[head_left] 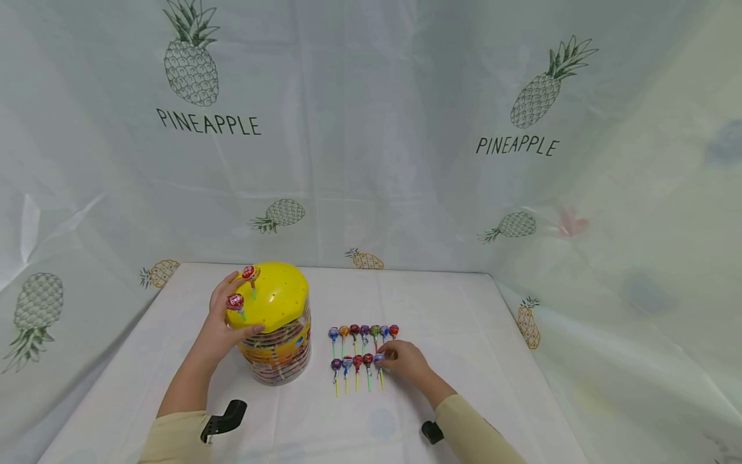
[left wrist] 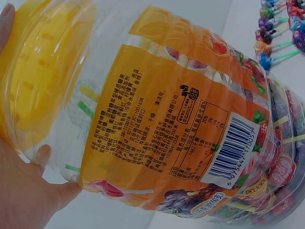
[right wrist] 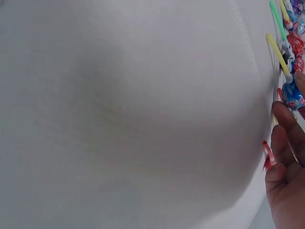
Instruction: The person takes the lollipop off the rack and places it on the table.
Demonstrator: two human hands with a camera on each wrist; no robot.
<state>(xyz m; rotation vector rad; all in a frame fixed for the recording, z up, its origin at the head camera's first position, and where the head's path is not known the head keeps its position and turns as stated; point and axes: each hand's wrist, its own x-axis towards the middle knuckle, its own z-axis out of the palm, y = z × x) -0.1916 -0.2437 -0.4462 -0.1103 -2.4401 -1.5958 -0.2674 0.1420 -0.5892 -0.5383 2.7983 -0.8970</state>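
My left hand [head_left: 223,325] grips a large clear candy jar [head_left: 277,354] around its yellow lid [head_left: 275,293], thumb on the near side and fingers on the far left. The jar has an orange label [left wrist: 157,114] and holds wrapped lollipops. Two red-wrapped lollipops, one of them the front lollipop [head_left: 235,302], stand at the lid's left edge beside that hand. My right hand [head_left: 408,364] pinches a blue-wrapped lollipop [right wrist: 292,95] by its head, at the right end of the near row. Its yellow stick points toward me.
Several lollipops form a far row [head_left: 364,330] and a near row [head_left: 357,362] right of the jar, sticks toward me. They lie on a white-covered table [head_left: 324,425]. A pineapple-print curtain [head_left: 371,129] hangs behind and at both sides.
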